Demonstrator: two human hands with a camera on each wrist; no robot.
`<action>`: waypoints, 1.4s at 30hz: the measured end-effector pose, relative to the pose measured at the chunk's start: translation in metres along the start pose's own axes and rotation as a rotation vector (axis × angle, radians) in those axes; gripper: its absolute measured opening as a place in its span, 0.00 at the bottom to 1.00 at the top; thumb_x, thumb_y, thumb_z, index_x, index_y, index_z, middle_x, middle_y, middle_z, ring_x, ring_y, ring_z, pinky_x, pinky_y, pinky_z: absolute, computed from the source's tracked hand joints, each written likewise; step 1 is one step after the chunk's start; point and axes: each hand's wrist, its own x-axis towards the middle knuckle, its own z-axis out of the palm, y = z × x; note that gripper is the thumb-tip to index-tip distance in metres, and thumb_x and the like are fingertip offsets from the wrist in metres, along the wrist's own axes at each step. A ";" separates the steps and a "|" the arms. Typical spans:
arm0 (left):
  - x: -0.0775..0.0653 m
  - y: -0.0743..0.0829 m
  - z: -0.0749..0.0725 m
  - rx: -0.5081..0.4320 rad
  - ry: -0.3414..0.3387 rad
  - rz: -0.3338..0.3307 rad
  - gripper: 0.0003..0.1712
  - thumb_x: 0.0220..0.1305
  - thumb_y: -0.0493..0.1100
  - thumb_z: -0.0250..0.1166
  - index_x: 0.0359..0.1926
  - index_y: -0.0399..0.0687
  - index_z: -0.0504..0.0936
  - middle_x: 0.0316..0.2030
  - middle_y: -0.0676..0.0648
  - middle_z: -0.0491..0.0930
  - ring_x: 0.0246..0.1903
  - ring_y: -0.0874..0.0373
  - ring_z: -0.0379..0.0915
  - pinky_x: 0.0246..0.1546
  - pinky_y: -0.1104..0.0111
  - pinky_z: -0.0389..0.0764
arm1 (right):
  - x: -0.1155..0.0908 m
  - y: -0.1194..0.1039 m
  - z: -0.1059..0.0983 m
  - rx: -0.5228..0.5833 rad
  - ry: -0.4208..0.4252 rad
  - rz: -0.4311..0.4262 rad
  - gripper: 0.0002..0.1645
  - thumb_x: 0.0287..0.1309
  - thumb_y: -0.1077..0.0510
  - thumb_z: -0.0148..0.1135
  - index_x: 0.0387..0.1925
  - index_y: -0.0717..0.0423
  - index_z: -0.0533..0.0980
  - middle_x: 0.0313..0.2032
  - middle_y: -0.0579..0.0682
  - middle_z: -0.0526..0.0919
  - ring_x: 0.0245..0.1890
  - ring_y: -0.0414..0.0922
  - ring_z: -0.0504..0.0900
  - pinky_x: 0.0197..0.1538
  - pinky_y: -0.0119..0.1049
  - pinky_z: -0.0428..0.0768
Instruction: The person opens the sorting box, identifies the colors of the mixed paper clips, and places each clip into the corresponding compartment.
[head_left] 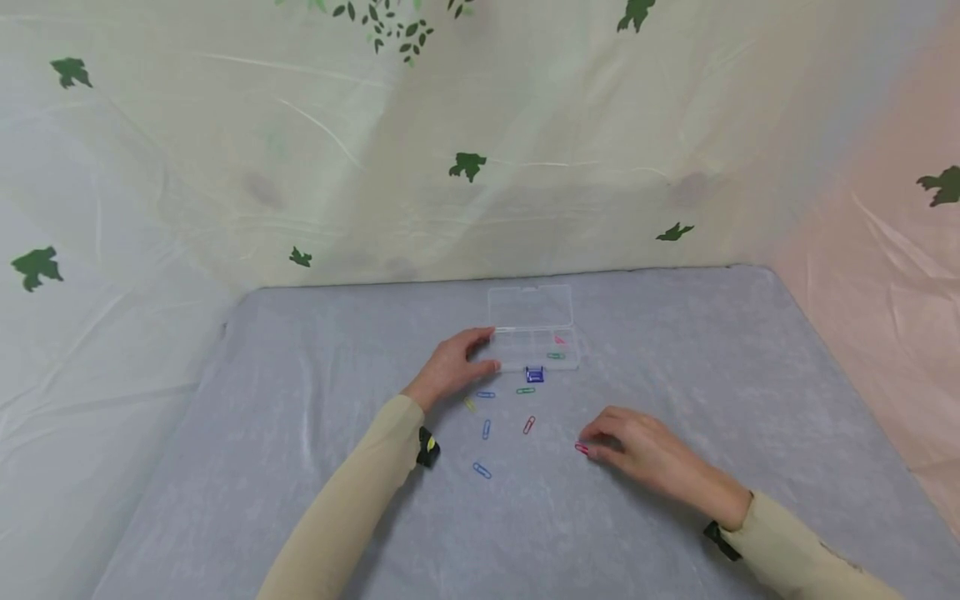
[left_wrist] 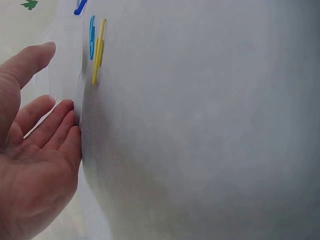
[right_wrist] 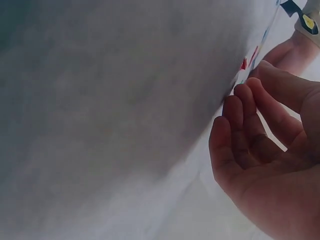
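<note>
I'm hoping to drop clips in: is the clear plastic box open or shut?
Open. In the head view, the lid lies back beyond the clear plastic box, leaving its inside uncovered.

My right hand [head_left: 645,448] pinches a pink clip [head_left: 581,448], the one nearest the tabletop's [head_left: 712,358] right edge. My left hand [head_left: 452,365] is at the left end of a clear divided box [head_left: 513,367], lid [head_left: 529,307] open towards the far edge, a green clip [head_left: 556,356] inside. Nearer me lie three blue clips [head_left: 486,429], a yellow clip [head_left: 470,405] and a red clip [head_left: 529,425].
</note>
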 end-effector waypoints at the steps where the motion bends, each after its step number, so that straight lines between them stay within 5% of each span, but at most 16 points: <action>1: 0.000 0.000 0.000 -0.001 -0.001 0.000 0.39 0.69 0.48 0.71 0.76 0.48 0.68 0.73 0.44 0.70 0.72 0.48 0.65 0.74 0.56 0.65 | 0.000 0.000 0.000 0.000 -0.006 -0.003 0.07 0.62 0.58 0.74 0.41 0.44 0.87 0.38 0.33 0.83 0.38 0.31 0.79 0.42 0.36 0.83; 16: -0.001 0.000 0.001 -0.003 0.001 -0.002 0.39 0.69 0.48 0.71 0.76 0.48 0.68 0.73 0.44 0.70 0.72 0.48 0.65 0.74 0.56 0.65 | 0.004 -0.001 0.003 -0.025 -0.067 -0.005 0.09 0.59 0.59 0.76 0.38 0.44 0.85 0.35 0.32 0.80 0.35 0.30 0.78 0.39 0.34 0.82; 42: 0.000 -0.001 0.001 -0.005 0.003 -0.009 0.39 0.68 0.48 0.71 0.76 0.49 0.68 0.73 0.44 0.70 0.72 0.48 0.65 0.74 0.56 0.65 | 0.001 -0.004 -0.002 0.048 -0.009 -0.052 0.11 0.59 0.63 0.75 0.35 0.42 0.84 0.34 0.32 0.82 0.34 0.30 0.80 0.37 0.34 0.83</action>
